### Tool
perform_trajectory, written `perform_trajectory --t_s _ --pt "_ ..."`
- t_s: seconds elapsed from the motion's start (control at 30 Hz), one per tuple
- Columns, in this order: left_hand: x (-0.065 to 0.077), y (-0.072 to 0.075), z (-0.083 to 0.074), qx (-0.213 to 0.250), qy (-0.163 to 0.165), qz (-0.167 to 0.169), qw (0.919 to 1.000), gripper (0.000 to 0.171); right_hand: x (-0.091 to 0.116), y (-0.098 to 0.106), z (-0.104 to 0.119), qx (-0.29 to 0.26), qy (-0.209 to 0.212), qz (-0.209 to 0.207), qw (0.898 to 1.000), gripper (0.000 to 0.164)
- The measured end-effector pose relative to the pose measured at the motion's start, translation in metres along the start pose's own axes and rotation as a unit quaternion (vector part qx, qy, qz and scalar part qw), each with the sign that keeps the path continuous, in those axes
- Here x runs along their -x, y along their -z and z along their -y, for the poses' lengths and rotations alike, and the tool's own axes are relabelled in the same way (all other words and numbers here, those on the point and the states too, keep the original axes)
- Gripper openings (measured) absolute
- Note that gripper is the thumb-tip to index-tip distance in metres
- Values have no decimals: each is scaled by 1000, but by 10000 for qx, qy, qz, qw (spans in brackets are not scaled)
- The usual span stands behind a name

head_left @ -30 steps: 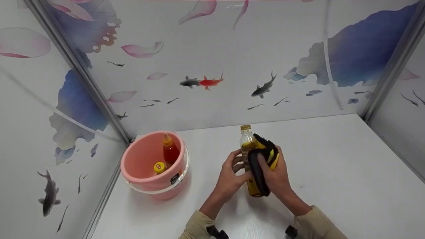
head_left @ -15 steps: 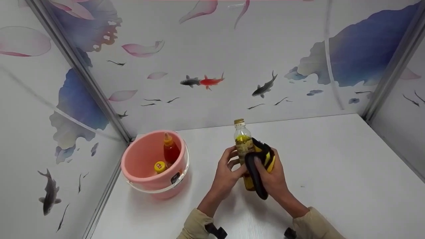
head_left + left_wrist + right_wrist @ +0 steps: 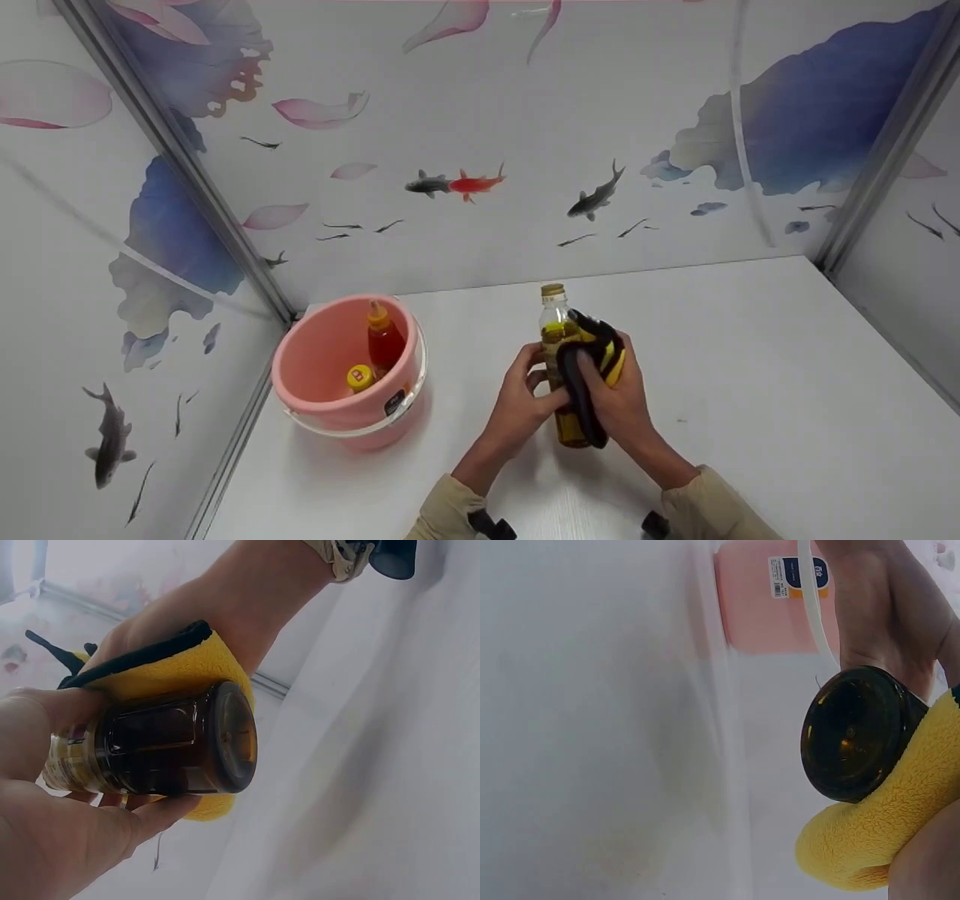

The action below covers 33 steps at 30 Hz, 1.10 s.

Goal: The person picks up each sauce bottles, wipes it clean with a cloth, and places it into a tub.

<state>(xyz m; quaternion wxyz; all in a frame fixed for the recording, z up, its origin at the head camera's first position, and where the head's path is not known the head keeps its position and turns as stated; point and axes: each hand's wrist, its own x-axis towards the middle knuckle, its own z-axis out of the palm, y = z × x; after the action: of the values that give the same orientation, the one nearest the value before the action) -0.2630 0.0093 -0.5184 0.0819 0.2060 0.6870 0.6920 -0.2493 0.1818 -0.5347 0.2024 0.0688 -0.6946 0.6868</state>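
Note:
A glass bottle of yellow-green oil (image 3: 555,336) with a gold cap is held off the table, nearly upright, in front of the person. The left hand (image 3: 521,394) grips its left side, thumb and fingers around the label; in the left wrist view the bottle's dark base (image 3: 236,736) faces the camera. In the right hand (image 3: 622,394) is a folded yellow cloth with black edging (image 3: 611,360), pressed against the bottle's right side. The cloth's fluffy yellow face (image 3: 900,802) lies along the glass in the right wrist view. Some right fingers are hidden behind the cloth.
At the left of the white table (image 3: 750,360) stands a pink bucket (image 3: 315,390) with a white handle. Inside it are a red sauce bottle (image 3: 386,346) with an orange nozzle and a yellow-capped container (image 3: 361,378). Printed wall panels (image 3: 480,247) enclose the back and sides.
The bottle rose and shifted left half a second ago, its label showing more, then came back down and right. The cloth has stayed against its side; both hands moved slightly.

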Motion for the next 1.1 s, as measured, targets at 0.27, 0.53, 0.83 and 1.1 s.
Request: perform_trajectory --t_s 0.27,0.53,0.83,1.1 --pt "1 -3 2 -34 42 144 9999 62 -4 3 3 -107 42 -161 9998 46" --pt "-1 -1 2 -307 -141 185 9993 69 -5 5 4 43 106 -224 9997 46" --pt "-1 0 -3 198 111 -214 9995 70 -4 4 3 -148 118 -137 9997 45" --pt "-3 5 -7 259 -95 -523 9982 70 2 -2 1 -261 51 31 9996 44"
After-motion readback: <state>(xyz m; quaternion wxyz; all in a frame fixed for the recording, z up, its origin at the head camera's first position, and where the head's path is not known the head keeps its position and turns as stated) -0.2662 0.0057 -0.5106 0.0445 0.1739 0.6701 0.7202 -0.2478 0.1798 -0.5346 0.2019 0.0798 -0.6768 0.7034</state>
